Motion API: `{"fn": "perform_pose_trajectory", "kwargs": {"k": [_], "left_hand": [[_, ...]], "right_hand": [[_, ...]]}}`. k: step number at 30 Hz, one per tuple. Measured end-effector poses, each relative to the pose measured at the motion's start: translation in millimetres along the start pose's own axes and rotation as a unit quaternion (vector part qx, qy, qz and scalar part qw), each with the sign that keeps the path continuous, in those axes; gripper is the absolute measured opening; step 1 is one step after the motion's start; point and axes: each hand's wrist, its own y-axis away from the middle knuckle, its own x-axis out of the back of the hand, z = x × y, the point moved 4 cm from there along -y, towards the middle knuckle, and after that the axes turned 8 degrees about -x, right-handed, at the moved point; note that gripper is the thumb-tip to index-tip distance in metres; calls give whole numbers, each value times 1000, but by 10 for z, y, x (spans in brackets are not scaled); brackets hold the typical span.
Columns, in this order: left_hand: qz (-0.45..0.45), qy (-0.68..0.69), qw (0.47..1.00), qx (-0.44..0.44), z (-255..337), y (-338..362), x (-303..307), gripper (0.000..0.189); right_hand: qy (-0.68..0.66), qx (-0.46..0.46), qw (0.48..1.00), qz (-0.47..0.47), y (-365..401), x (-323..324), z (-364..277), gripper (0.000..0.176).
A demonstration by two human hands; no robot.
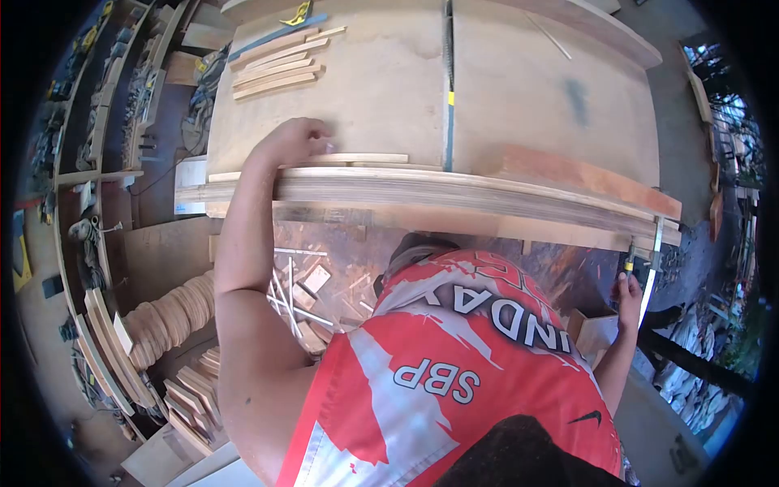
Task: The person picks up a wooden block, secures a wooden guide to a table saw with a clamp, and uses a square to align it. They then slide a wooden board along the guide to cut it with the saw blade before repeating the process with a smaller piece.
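Note:
My left hand is over the near left part of the wooden worktable, slightly blurred. Its fingers are bent and apart, with nothing visible between them. Just below it, thin wooden strips lie along a long stack of boards at the table's near edge. At the right end of this stack, a metal bar clamp grips the boards. The fingers of my right hand are closed around the clamp's handle, which has a dark and yellow part.
Several cut wood strips and a yellow tool lie at the table's far left. A dark slot crosses the tabletop. Offcuts litter the floor below. Shelves with tools and stacked wood pieces stand left.

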Motion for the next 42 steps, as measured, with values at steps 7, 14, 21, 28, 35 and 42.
{"fn": "perform_pose_trajectory", "kwargs": {"k": [7,14,21,28,35,42], "left_hand": [[-175,15,982,-66,152,-248,-185,40],[-266,8,961,-79,126,-296,-256,24],[-306,217,924,-82,315,-305,-366,35],[-364,62,924,-97,512,-472,-504,33],[-271,59,961,-11,640,-408,-576,31],[-218,63,974,20,607,-395,-364,24]], "right_hand": [[52,-55,997,7,-13,-10,-45,29],[43,-48,996,60,108,-86,-176,26],[21,-42,997,56,76,-88,-138,24],[5,-32,998,62,126,-96,-185,23],[62,-25,994,81,94,-50,-90,31],[51,-2,998,21,223,-39,-298,34]]}}
